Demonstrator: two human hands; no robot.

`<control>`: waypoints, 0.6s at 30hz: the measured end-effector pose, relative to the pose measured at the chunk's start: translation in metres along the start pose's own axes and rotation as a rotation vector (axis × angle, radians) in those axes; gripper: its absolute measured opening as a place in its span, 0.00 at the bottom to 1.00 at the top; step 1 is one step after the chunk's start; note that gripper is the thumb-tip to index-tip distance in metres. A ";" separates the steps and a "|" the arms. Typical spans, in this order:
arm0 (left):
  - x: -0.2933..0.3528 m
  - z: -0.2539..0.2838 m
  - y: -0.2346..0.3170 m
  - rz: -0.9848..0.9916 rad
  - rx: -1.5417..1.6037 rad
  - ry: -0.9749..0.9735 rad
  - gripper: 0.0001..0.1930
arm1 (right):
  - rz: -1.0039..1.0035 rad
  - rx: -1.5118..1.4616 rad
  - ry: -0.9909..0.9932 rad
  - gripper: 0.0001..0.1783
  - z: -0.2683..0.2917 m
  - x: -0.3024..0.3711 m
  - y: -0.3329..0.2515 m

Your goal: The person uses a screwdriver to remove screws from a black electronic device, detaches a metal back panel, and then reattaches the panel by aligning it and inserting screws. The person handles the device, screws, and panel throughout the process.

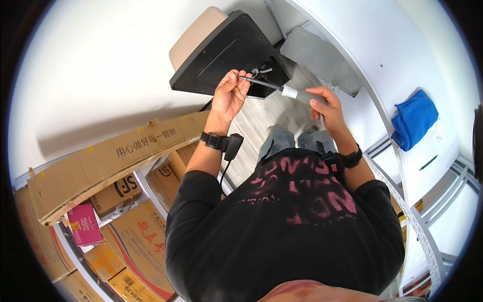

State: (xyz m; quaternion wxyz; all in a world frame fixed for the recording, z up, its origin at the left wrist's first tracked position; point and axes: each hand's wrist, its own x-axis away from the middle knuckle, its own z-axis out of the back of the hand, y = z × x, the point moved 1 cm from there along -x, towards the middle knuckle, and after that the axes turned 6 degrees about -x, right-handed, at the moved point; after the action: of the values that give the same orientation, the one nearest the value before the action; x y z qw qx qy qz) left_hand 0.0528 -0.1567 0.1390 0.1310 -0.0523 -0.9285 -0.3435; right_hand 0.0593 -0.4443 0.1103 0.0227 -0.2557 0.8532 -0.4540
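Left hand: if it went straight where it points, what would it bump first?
Apart from the screwdriver it pinches, the left hand would probably meet the black panel beyond it in the picture. Depth is unclear, so I can't tell how big the gap is.

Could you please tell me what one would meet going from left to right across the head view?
Pink box, left hand, the screwdriver's white collar, right hand, blue cloth.
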 end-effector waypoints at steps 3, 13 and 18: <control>-0.008 0.000 -0.008 0.015 -0.023 0.000 0.06 | -0.003 -0.022 0.053 0.13 0.002 0.006 -0.001; -0.033 -0.012 -0.033 0.047 -0.054 -0.011 0.06 | -0.015 -0.081 0.201 0.13 0.025 0.017 0.009; -0.051 -0.006 -0.033 0.047 -0.258 0.046 0.06 | 0.131 0.202 0.224 0.14 0.024 0.012 0.008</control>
State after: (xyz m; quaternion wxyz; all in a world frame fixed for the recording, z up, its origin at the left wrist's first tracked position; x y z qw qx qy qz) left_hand 0.0965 -0.1857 0.1083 0.1523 -0.0824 -0.8719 -0.4580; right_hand 0.0518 -0.4644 0.0925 -0.0175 -0.1434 0.8154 -0.5606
